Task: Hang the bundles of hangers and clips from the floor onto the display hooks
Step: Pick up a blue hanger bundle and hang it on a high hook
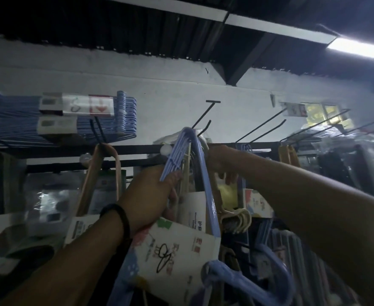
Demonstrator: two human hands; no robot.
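Observation:
A bundle of blue hangers [200,173] with a white printed card sleeve [175,250] is raised to the display rail. My left hand [153,193] grips its left arm just under the peak, which sits at the foot of a black display hook [203,127]. My right hand [220,164] reaches behind the bundle and holds cream hangers [237,217] hanging there. What its fingers do is partly hidden.
A black rail [126,149] carries several long hooks [261,127] slanting up to the right. Blue hanger packs [106,117] lie on the upper left. An orange hanger bundle [106,164] hangs left of my hands, yellow ones [288,154] on the right. Wrapped goods fill the shelves.

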